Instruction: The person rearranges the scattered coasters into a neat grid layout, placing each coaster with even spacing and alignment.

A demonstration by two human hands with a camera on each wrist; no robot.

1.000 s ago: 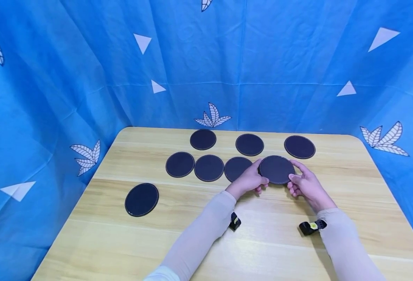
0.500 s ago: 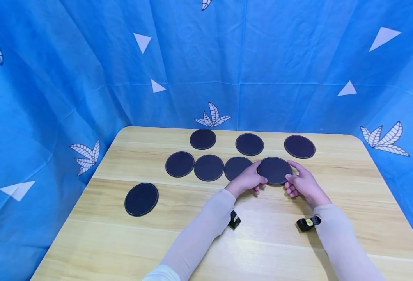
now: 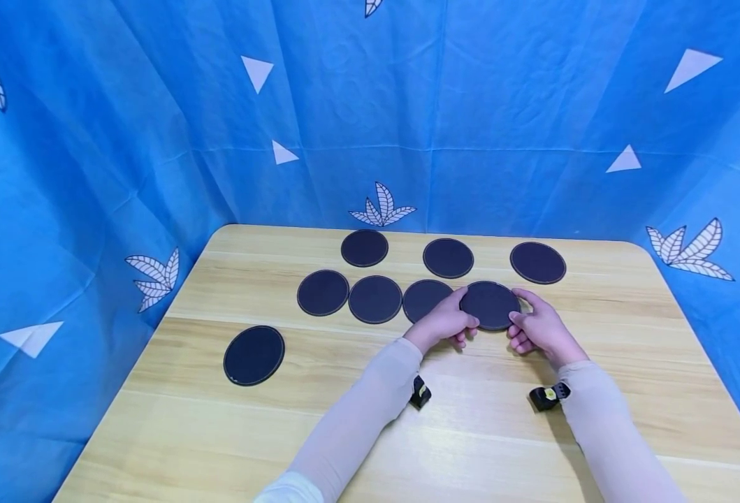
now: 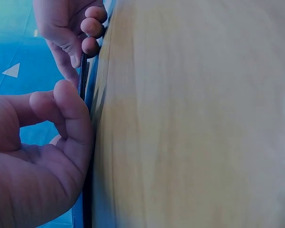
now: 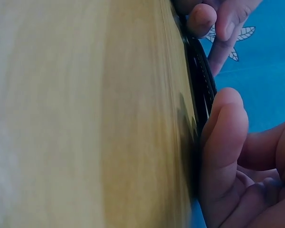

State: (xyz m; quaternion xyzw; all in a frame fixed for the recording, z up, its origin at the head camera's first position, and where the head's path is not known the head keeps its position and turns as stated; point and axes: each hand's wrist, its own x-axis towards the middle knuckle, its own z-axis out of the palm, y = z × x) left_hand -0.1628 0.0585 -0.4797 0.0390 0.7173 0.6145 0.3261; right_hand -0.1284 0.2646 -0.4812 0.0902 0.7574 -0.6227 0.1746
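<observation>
A dark round coaster (image 3: 489, 305) lies between the two hands at the right end of the middle row in the head view. My left hand (image 3: 445, 323) holds its left edge, and my right hand (image 3: 542, 328) pinches the right edge between thumb and index finger. Left of it, a neighbouring coaster (image 3: 425, 297) is partly covered by my left hand. In the left wrist view the held coaster (image 4: 83, 78) appears edge-on as a thin dark line close to the tabletop. The right wrist view shows its stitched rim (image 5: 204, 71); whether it touches the wood I cannot tell.
Two more coasters, the left one (image 3: 323, 293) and its neighbour (image 3: 375, 299), continue the row leftward. Behind it lie three spaced coasters: left (image 3: 365, 248), middle (image 3: 448, 258), right (image 3: 538, 263). A lone coaster (image 3: 254, 355) sits front left. A blue curtain (image 3: 370, 105) borders the wooden table (image 3: 219, 440).
Both hands keep their hold while the coaster has shifted slightly left and toward me, closer to its neighbour in the row. My right hand moved left with it; the other coasters stayed put.
</observation>
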